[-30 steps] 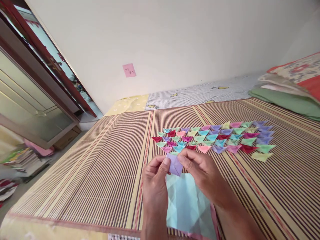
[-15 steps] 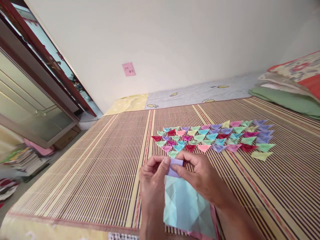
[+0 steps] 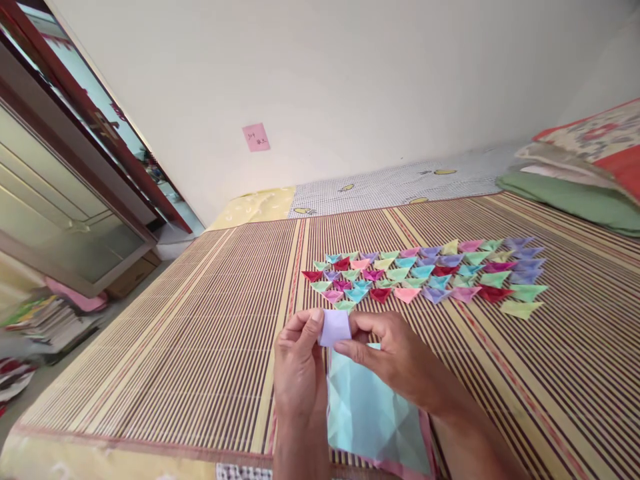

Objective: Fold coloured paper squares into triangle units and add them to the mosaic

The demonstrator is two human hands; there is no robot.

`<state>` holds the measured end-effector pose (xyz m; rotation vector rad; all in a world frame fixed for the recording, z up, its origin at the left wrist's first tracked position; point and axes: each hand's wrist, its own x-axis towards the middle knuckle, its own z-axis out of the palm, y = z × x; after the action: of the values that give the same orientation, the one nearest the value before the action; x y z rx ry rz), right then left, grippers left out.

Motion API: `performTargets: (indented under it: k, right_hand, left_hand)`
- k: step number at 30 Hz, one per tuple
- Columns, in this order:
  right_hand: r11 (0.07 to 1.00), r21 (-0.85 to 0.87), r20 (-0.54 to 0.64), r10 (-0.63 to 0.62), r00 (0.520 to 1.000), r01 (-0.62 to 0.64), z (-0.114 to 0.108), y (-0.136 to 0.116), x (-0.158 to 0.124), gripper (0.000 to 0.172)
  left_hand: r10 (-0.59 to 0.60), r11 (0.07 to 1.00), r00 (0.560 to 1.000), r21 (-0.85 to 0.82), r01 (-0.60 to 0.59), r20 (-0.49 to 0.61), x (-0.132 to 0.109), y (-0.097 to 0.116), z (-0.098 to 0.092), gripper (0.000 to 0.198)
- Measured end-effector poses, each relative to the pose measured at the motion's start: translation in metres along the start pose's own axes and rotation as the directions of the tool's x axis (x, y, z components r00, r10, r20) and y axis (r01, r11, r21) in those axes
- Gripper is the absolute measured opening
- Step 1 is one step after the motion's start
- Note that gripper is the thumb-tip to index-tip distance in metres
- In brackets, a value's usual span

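Above the mat (image 3: 220, 320), your left hand (image 3: 300, 357) and right hand (image 3: 395, 353) pinch the purple paper (image 3: 334, 327) (square, not yet shaped like the finished pieces (image 3: 423, 271) beyond).

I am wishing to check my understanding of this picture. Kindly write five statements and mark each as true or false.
1. The left hand holds the purple paper. True.
2. The right hand is far from this paper. False: it is at its right side.
3. Colourful folded pieces lie on the striped mat. True.
4. The wall note is green. False: it is pink.
5. The light blue paper lies nearer the camera than the folded pieces. True.
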<state>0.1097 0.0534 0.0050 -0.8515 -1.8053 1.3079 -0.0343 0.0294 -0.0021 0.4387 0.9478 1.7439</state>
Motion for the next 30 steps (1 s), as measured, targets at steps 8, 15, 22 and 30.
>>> performTargets:
  k: [8, 15, 22, 30]
  right_hand:
    - [0.997, -0.074, 0.015, 0.007, 1.000, -0.006, 0.001, 0.011, 0.003, 0.039]
    - [0.998, -0.067, 0.062, -0.013, 0.998, 0.017, 0.000, 0.007, 0.001, 0.039]
    - [0.993, -0.080, -0.186, -0.096, 0.978, 0.083, 0.005, 0.006, 0.003, 0.040]
    - [0.982, 0.187, -0.120, -0.015, 0.993, 0.038, 0.005, 0.005, 0.004, 0.038]
  left_hand:
    - [-0.031, 0.994, 0.999, -0.105, 0.029, -0.010, 0.006, -0.006, -0.005, 0.037]
    - [0.150, 0.988, 0.989, 0.031, -0.149, -0.006, 0.003, -0.011, -0.004, 0.034]
    - [0.165, 0.981, 0.986, 0.099, -0.166, 0.012, -0.002, -0.013, -0.002, 0.030]
    - [0.141, 0.990, 0.989, 0.025, -0.142, 0.037, -0.004, -0.011, 0.002, 0.032]
